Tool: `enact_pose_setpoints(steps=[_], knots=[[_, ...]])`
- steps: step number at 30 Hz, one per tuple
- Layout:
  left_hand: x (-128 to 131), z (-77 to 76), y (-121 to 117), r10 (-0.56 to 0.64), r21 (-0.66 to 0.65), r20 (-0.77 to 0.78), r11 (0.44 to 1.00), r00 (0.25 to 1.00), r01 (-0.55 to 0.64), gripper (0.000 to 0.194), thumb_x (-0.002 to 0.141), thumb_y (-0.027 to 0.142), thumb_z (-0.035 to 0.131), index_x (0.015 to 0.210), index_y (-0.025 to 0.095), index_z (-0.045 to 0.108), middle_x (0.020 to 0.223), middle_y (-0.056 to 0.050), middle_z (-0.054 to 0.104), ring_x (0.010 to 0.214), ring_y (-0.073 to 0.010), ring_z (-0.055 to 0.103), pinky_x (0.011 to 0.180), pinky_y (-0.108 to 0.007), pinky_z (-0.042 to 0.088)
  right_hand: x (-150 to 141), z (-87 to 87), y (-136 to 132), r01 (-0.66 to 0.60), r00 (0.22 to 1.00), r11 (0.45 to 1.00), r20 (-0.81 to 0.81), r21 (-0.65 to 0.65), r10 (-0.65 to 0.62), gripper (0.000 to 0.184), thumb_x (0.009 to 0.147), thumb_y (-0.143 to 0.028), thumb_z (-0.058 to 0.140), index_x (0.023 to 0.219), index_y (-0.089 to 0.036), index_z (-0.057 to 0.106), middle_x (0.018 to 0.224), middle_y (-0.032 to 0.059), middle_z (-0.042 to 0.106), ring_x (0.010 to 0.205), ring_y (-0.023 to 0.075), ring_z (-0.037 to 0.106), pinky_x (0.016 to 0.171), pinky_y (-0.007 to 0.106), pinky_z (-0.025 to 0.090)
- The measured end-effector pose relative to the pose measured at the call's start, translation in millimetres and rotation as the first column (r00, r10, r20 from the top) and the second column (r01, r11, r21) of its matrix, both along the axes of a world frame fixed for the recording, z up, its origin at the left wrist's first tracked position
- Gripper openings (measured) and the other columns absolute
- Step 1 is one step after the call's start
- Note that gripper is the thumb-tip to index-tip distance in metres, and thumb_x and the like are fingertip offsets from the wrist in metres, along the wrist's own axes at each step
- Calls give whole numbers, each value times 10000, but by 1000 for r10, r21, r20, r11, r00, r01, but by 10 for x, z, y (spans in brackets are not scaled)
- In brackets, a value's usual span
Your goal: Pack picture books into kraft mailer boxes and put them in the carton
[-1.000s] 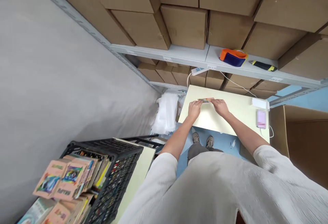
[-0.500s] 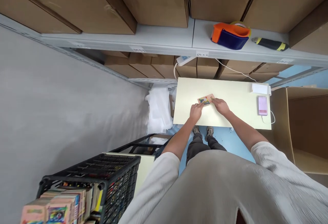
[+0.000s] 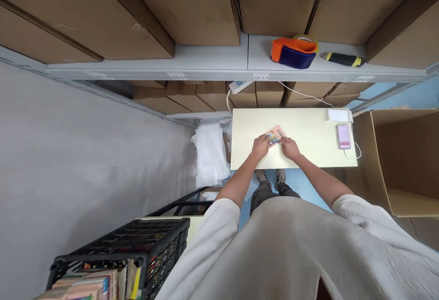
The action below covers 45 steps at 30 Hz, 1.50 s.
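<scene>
A small pink book (image 3: 276, 133) with a colourful picture on its cover lies at a slant over the pale table (image 3: 308, 141). My left hand (image 3: 261, 146) is closed on the book's near left side, the thumb resting over the cover. At its near right edge, my right hand (image 3: 290, 147) grips with the fingers bent in. My fingertips are partly hidden beneath and behind the book.
A phone (image 3: 343, 136) and a white box-like object (image 3: 339, 115) lie at the table's right end. An open carton (image 3: 380, 167) stands beyond. A black crate (image 3: 164, 238) of books is at lower left. A shelf holds cartons, a tape dispenser (image 3: 297, 55) and a cutter (image 3: 343, 59).
My right hand has shifted from the book's right end to its near right edge. The book is tilted more steeply, and my left hand sits closer around it. The view has moved slightly.
</scene>
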<state>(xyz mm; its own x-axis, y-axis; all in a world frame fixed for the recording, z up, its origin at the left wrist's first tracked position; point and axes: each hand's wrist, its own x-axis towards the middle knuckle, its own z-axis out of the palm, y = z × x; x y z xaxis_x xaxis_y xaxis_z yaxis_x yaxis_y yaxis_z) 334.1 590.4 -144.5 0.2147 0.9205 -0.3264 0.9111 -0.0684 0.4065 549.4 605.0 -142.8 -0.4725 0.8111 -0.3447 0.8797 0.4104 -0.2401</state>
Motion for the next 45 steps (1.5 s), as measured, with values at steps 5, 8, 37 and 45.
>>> enact_pose_setpoints(steps=[5,8,37,45], knots=[[29,-121,124,-58,-58,8,997,998,58,592,1041,181,606,1629,218,545,1785,-191,454,1652,-352,427,1317,-565,381,-125,-56,-114,-32,999,997,-6,-70,31,600,1027,-162,489,1610,-204,626,1714,143,568,1395,341,625,1101,478,548],[31,-174,69,-74,-108,-7,991,997,73,658,1027,110,517,1675,212,485,1823,-172,403,1689,-326,365,1349,-576,312,-136,-72,-138,-19,1000,995,8,-96,20,619,1028,-184,510,1641,-206,593,1743,138,539,1457,353,589,1157,512,515],[460,-391,-150,261,-190,171,955,950,-228,679,921,120,611,1594,203,599,1780,-165,461,1545,-367,558,1301,-504,451,41,-431,256,503,637,687,-311,-525,-705,616,891,-202,634,1507,-206,642,1500,116,733,1313,275,715,1151,412,568],[598,-412,-73,372,-218,247,921,895,-323,705,884,89,623,1584,173,604,1739,-187,512,1585,-351,532,1329,-485,416,80,-361,516,495,473,485,-245,-720,-846,336,825,-201,711,1161,-183,714,1144,105,808,1076,239,757,903,302,599]])
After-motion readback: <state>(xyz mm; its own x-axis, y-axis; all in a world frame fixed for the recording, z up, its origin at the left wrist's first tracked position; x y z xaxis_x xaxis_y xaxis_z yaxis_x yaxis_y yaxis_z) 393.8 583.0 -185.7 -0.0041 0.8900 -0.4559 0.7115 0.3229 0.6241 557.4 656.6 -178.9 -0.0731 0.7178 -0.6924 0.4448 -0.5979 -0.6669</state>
